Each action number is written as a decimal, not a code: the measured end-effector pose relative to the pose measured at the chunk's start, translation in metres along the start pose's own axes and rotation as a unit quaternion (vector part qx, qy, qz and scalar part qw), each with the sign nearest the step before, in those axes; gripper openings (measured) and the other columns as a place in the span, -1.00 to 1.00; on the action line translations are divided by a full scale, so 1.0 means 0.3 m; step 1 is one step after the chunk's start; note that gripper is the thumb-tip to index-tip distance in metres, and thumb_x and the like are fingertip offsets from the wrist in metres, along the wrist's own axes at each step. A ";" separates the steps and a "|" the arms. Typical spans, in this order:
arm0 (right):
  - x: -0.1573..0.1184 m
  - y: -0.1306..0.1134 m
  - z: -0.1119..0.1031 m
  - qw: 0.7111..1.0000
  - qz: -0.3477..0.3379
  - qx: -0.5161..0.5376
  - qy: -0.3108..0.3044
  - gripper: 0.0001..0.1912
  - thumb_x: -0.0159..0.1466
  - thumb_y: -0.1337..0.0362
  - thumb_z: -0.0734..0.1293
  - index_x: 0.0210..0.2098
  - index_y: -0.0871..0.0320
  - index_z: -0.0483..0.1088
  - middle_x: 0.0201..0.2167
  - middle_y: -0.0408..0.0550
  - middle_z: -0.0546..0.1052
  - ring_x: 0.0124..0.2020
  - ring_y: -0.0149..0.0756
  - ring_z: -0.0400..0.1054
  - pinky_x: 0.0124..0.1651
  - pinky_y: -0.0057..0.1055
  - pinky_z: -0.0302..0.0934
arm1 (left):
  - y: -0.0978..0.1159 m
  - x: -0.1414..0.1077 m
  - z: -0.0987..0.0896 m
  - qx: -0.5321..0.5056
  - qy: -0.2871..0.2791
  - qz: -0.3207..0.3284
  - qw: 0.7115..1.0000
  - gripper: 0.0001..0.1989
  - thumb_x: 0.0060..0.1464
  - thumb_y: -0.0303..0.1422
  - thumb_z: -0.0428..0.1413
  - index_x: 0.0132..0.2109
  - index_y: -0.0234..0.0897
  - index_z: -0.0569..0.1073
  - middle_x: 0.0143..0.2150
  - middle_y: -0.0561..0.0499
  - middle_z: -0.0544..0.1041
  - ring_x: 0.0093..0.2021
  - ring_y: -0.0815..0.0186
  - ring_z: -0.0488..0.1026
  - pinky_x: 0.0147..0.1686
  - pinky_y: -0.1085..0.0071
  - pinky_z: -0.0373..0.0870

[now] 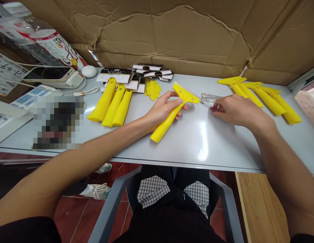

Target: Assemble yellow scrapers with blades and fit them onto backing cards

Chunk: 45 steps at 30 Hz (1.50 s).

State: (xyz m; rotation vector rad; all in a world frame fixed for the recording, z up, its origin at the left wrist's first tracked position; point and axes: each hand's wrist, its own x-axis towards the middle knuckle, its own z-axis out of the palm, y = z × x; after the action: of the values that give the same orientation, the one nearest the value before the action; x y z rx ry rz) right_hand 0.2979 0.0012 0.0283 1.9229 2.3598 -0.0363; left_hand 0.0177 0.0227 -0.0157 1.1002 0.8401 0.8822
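My left hand [163, 109] is closed around the neck of a yellow scraper [169, 116], tilted, with its wide head up and its tube handle towards me. Small screws show on the head, and a clear strip runs along its far edge. My right hand [231, 109] is closed, fingertips pinched by a small red bit, from which a thin metal shaft seems to run towards the scraper head; what it holds I cannot make out fully. Just behind those fingers lies a clear, shiny packet [209, 97]. A loose screw [192, 104] lies below the scraper head.
Several yellow scrapers [273, 101] lie at the right. Yellow handles [108, 104], yellow plates [153, 89] and printed cards [154, 71] lie left of centre. A phone [49, 73], a white mouse [89, 71] and a bottle [58, 47] are far left. Cardboard [172, 37] walls the back.
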 end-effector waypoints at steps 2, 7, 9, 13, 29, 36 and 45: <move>0.003 0.000 0.000 1.000 0.000 0.003 -0.006 -0.69 0.33 0.05 0.39 -0.03 -0.01 0.66 -0.21 0.03 0.65 -0.25 -0.04 0.49 -0.32 -0.24 0.13 | 0.003 0.003 -0.004 -0.024 -0.010 -0.010 1.000 -0.66 0.26 -0.30 0.29 0.07 -0.22 0.35 -0.21 -0.07 0.65 -0.43 0.38 0.49 -0.42 0.42 0.47; 0.008 -0.021 -0.011 0.998 -0.018 0.051 0.027 -0.57 0.31 0.02 0.44 0.10 0.06 0.62 -0.14 0.05 0.68 -0.16 0.03 0.53 -0.22 -0.20 0.27 | 0.009 0.004 -0.004 -0.054 -0.041 -0.013 0.998 -0.68 0.24 -0.28 0.31 0.04 -0.28 0.43 -0.21 -0.08 0.65 -0.42 0.38 0.49 -0.42 0.43 0.47; 0.006 -0.033 -0.013 0.989 -0.068 0.092 0.091 -0.51 0.31 0.02 0.46 0.16 0.09 0.58 -0.06 0.09 0.68 -0.11 0.05 0.54 -0.14 -0.16 0.32 | 0.007 0.003 -0.002 -0.052 -0.050 -0.012 0.997 -0.69 0.25 -0.27 0.30 0.05 -0.29 0.46 -0.20 -0.09 0.66 -0.43 0.38 0.49 -0.43 0.43 0.46; 0.004 -0.056 -0.003 0.961 -0.135 0.153 0.188 -0.55 0.35 -0.03 0.43 0.12 0.06 0.60 -0.05 0.08 0.68 -0.12 0.03 0.56 -0.07 -0.12 0.36 | 0.001 0.002 0.001 -0.043 -0.052 -0.009 0.998 -0.69 0.25 -0.27 0.30 0.04 -0.29 0.47 -0.20 -0.10 0.67 -0.43 0.38 0.49 -0.41 0.42 0.46; 0.018 -0.088 0.033 0.956 -0.131 0.146 0.217 -0.74 0.39 0.15 0.37 -0.06 0.10 0.66 -0.17 0.07 0.70 -0.16 0.02 0.58 -0.08 -0.09 0.38 | 0.013 -0.034 0.025 -0.061 -0.062 -0.027 0.996 -0.69 0.25 -0.33 0.32 0.05 -0.23 0.44 -0.20 -0.05 0.66 -0.39 0.38 0.54 -0.41 0.44 0.49; 0.003 -0.140 0.024 0.909 -0.125 0.361 0.166 -0.51 0.38 0.10 0.43 0.25 0.11 0.55 -0.01 0.09 0.72 -0.16 -0.07 0.62 -0.16 -0.16 0.52 | 0.020 -0.076 0.059 -0.113 -0.050 0.047 0.991 -0.57 0.06 -0.31 0.49 0.01 -0.16 0.51 -0.15 0.01 0.66 -0.29 0.36 0.60 -0.26 0.40 0.57; -0.012 -0.233 0.039 0.771 -0.066 0.632 -0.045 -0.44 0.19 0.03 0.64 0.07 0.19 0.58 -0.31 -0.03 0.72 -0.38 -0.23 0.59 -0.28 -0.24 0.58 | -0.018 -0.033 0.035 -0.100 0.013 0.121 0.988 -0.58 -0.10 -0.30 0.56 -0.25 -0.21 0.48 -0.19 0.09 0.54 -0.14 0.33 0.56 -0.06 0.32 0.55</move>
State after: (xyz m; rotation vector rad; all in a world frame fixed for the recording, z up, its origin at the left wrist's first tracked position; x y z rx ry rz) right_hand 0.2309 -0.0175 0.0139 1.8749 2.5333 -2.1356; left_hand 0.0241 0.0087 -0.0173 1.0275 0.6316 1.1602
